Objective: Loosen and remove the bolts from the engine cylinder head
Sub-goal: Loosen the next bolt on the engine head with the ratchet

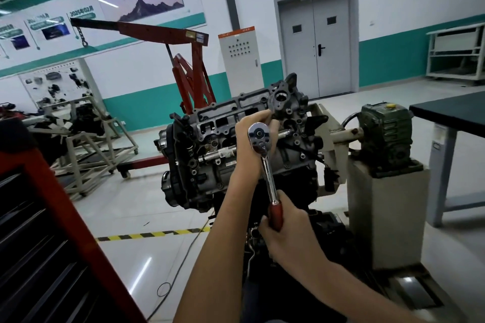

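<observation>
The engine [199, 165] hangs tilted on a stand, its grey cylinder head [231, 110] facing me. A chrome ratchet wrench [267, 165] with a red handle points its head at the cylinder head. My left hand [252, 136] wraps around the ratchet's head end, fingers curled behind it, so the socket and the bolt under it are hidden. My right hand [286, 231] grips the red handle [275, 215] at the lower end. Several bolt holes show on the head's right end [288, 110].
A green gearbox [385, 136] on a grey pedestal carries the stand's shaft at right. A dark table [451, 110] stands at far right. A red tool cabinet [39, 244] fills the lower left. A red engine crane [189, 71] stands behind; a cable [183, 257] runs over the floor.
</observation>
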